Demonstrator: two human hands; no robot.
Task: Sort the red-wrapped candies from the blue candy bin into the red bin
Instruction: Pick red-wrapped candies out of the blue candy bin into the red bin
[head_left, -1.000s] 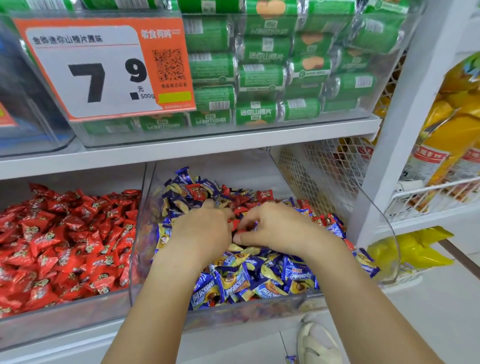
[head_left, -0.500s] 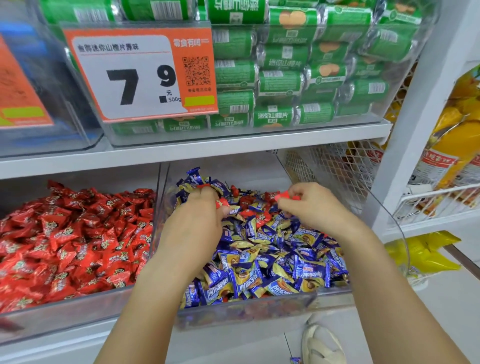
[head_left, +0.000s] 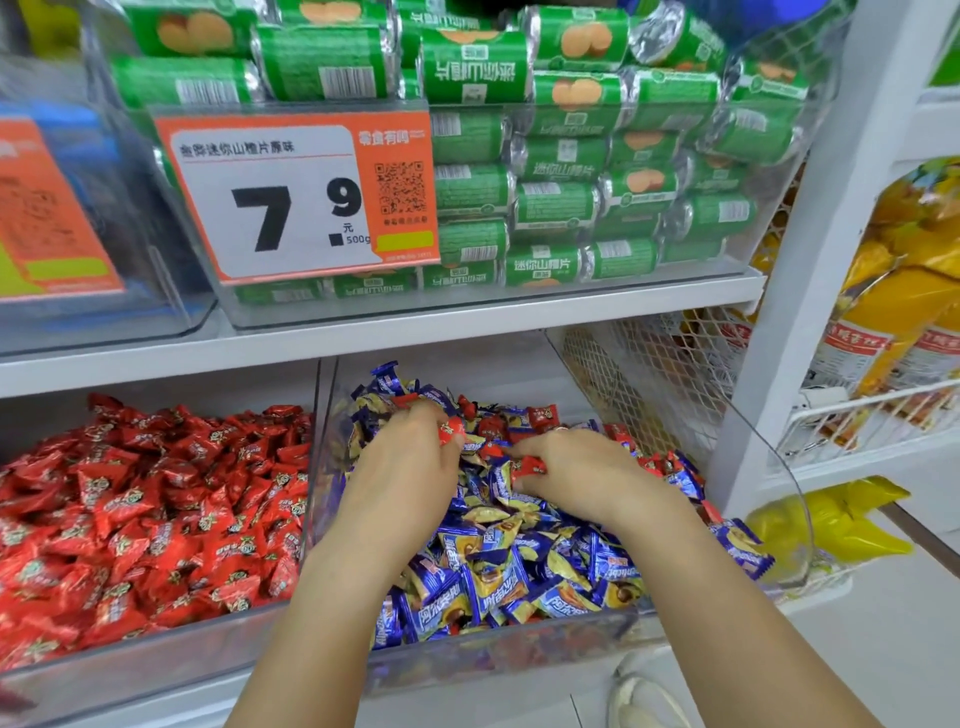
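Observation:
Both hands are inside the clear blue candy bin (head_left: 498, 657), which is heaped with blue-and-yellow wrapped candies. My left hand (head_left: 405, 467) is curled near the back of the heap, pinching a red-wrapped candy (head_left: 451, 431) at its fingertips. My right hand (head_left: 582, 475) lies palm down on the heap with a second red-wrapped candy (head_left: 529, 466) between thumb and fingers. Several loose red candies (head_left: 543, 415) lie among the blue ones behind the hands. The red bin (head_left: 130, 670), to the left, is full of red-wrapped candies.
A white shelf board (head_left: 363, 338) runs close above both bins and carries a clear bin of green rolls (head_left: 571, 197) with an orange price tag (head_left: 301, 197). A white upright post (head_left: 810, 260) and a wire mesh panel (head_left: 649, 374) stand on the right, yellow packs (head_left: 909, 291) beyond.
My right hand has dropped from above the heap down onto it and moved slightly left, still holding a red candy. My left hand stays at the back of the heap. The view has tilted upward.

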